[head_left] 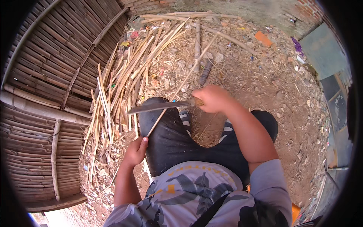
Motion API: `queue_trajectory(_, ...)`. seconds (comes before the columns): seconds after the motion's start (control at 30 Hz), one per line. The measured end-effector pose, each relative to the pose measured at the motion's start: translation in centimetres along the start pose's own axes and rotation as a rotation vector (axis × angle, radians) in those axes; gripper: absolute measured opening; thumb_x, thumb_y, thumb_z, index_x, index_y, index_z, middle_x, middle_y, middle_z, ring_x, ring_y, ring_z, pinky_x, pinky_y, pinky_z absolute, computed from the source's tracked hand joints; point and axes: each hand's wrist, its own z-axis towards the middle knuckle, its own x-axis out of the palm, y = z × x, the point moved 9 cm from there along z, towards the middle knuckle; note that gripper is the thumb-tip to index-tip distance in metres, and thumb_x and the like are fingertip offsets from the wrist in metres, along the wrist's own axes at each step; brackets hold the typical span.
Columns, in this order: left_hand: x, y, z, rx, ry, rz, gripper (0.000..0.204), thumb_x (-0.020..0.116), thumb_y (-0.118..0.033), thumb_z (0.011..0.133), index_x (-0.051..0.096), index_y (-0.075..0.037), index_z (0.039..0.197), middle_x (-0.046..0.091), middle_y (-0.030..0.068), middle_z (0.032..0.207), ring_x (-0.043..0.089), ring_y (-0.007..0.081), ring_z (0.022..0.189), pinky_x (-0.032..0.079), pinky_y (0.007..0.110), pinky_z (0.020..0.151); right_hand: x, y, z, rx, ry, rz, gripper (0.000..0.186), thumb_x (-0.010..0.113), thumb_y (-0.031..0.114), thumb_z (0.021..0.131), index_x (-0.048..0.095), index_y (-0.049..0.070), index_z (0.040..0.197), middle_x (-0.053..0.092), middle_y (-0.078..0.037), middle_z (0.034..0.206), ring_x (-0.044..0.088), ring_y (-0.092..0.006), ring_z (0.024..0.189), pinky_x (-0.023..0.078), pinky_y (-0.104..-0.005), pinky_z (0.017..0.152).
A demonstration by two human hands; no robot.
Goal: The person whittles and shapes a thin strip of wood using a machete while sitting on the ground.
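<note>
My left hand [135,151] is closed round the near end of a long thin bamboo strip [180,86], beside my left thigh. The strip slants away to the upper right, its far part over a bamboo pole on the ground. My right hand [212,99] grips the wooden handle of a large knife [159,107]. Its blade points left above my left knee and crosses the strip. Whether the edge touches the strip I cannot tell. Just beyond my right hand, a dark ribbed rod-like object [205,73] lies on the ground.
A loose pile of split bamboo strips [130,75] lies left of my knees. The bamboo slat wall [49,102] stands farther left. Bamboo poles [196,45] lie ahead, near a brick wall [249,7]. Grey panels [325,49] lean at the right. Rubble and shavings litter the dirt.
</note>
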Motion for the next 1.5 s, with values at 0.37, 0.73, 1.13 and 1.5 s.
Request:
queue_trajectory(0.37,0.3,-0.6,0.0,0.021,-0.041,0.086,0.051,0.045,-0.042,0.108,0.057,0.002,0.087,0.062,0.0284,0.077,0.061,0.0490,0.075,0.047,0.051,0.069,-1.2,-2.5,-0.8,0.119,-0.174,0.176,0.026,0.074,0.024,0.085,0.068,0.007,0.105,0.070,-0.017,0.088,0.069,-0.0360,0.083,0.054,-0.0449,0.075)
queue_trajectory(0.73,0.2,-0.2,0.0,0.015,-0.049,0.104,0.053,0.045,-0.044,0.108,0.058,0.003,0.087,0.063,0.0291,0.078,0.061,0.0478,0.075,0.047,0.050,0.069,-3.0,-9.3,-1.6,0.369,-0.346,0.287,0.028,0.074,0.024,0.086,0.066,0.003,0.103,0.072,-0.017,0.088,0.070,-0.0299,0.079,0.055,-0.0446,0.075)
queue_trajectory(1.13,0.2,-0.5,0.1,0.034,-0.058,0.092,0.052,0.045,-0.044,0.108,0.061,0.003,0.091,0.065,0.0272,0.080,0.065,0.0446,0.077,0.050,0.047,0.071,-0.5,-6.2,-0.2,0.124,-0.149,0.184,0.030,0.077,0.025,0.082,0.068,0.005,0.103,0.069,-0.019,0.086,0.070,-0.0341,0.081,0.054,-0.0454,0.073)
queue_trajectory(1.5,0.3,-0.2,-0.1,0.008,-0.043,0.068,0.050,0.046,-0.042,0.108,0.056,0.003,0.086,0.062,0.0288,0.077,0.061,0.0482,0.075,0.048,0.050,0.069,-0.4,1.3,-0.3,-0.029,-0.012,0.023,0.023,0.076,0.023,0.083,0.063,0.007,0.091,0.067,-0.015,0.078,0.070,-0.0334,0.078,0.052,-0.0477,0.070)
